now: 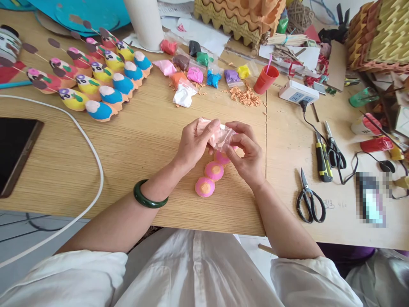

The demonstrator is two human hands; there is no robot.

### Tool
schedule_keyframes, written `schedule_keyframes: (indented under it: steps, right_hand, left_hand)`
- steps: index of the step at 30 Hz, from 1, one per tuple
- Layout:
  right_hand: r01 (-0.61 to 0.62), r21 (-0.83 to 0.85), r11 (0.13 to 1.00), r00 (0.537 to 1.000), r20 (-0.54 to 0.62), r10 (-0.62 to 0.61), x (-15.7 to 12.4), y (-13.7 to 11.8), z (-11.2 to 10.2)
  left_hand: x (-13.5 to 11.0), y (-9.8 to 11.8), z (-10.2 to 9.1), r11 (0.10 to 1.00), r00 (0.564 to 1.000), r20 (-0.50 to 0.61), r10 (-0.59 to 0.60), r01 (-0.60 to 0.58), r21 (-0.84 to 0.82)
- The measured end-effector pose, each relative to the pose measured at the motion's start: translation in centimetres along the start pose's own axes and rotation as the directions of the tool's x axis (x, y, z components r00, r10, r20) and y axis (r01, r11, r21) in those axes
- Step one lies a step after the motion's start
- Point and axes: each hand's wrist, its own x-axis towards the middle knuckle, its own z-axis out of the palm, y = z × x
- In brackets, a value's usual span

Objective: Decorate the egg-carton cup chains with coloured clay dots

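Observation:
A clear plastic bag of pale pink clay [213, 130] is held between both hands above the table. My left hand [195, 143] grips its left side, thumb on top. My right hand [244, 151] pinches the bag's clear right end between thumb and fingers. Just below lies a row of egg-carton cups [214, 170], coated pink with orange centres; the far end of the row is hidden by my hands. The nearest cup [204, 187] is fully visible.
Bags of coloured clay [194, 74] and orange shavings [245, 96] lie beyond my hands, near a red cup [266, 79]. Decorated egg-carton figures [102, 102] stand back left. Scissors [309, 198], a utility knife [323, 157] and a power strip [298, 93] are right; a white cable [92, 149] curves left.

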Motion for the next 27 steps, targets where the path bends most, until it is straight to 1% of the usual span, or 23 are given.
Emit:
schedule_keyframes:
  steps: [3, 5, 7, 10, 12, 14, 16, 18, 22, 24, 27]
  right_hand:
    - [-0.021, -0.027, 0.999, 0.997, -0.070, 0.019, -0.3, 0.1, 0.2]
    - [-0.039, -0.041, 0.998, 0.996, -0.084, 0.035, -0.2, 0.1, 0.3]
    - [-0.023, -0.068, 0.997, 0.998, -0.053, 0.019, -0.1, 0.1, 0.2]
    - [0.043, -0.124, 0.991, 0.999, 0.009, -0.042, 0.2, 0.1, 0.1]
    - [0.080, -0.140, 0.987, 0.997, 0.036, -0.075, 0.3, 0.2, 0.1]
    - [0.106, -0.131, 0.986, 0.994, 0.033, -0.102, 0.3, 0.3, 0.1]
    - [0.114, -0.131, 0.985, 0.993, 0.009, -0.114, 0.2, 0.4, 0.1]
    - [0.098, -0.142, 0.985, 0.995, -0.013, -0.101, 0.1, 0.4, 0.1]
    - [0.047, -0.122, 0.991, 0.999, -0.011, -0.048, -0.1, 0.3, 0.5]
    - [0.043, -0.133, 0.990, 0.999, -0.010, -0.045, -0.1, 0.3, 0.8]
    - [0.118, -0.232, 0.966, 0.992, -0.015, -0.124, -0.2, 0.5, 1.2]
  left_hand:
    - [-0.2, 0.2, 0.0, 1.000, 0.997, 0.081, -0.014, 0.012, 0.026]
    - [-0.2, 0.1, 0.0, 0.998, 0.994, 0.104, -0.026, 0.020, 0.064]
    - [-0.3, -0.1, 0.1, 0.997, 0.996, 0.089, -0.018, 0.011, 0.081]
    - [-0.3, -0.2, 0.1, 0.995, 0.997, 0.077, -0.007, -0.001, 0.098]
    - [-0.4, -0.1, 0.2, 0.993, 0.995, 0.102, -0.012, -0.001, 0.121]
    - [-0.4, -0.1, 0.2, 0.991, 0.992, 0.121, -0.023, 0.006, 0.137]
    - [-0.4, -0.1, 0.1, 0.990, 0.994, 0.107, -0.032, 0.017, 0.138]
    - [-0.4, -0.3, 0.0, 0.991, 0.997, 0.067, -0.027, 0.018, 0.135]
    - [-0.2, -1.1, -0.2, 0.982, 1.000, 0.008, -0.010, 0.008, 0.187]
    - [-0.2, -1.3, -0.3, 0.975, 1.000, -0.008, 0.009, -0.007, 0.221]
    - [-0.4, -1.4, -0.2, 0.948, 0.994, -0.059, 0.088, -0.066, 0.311]
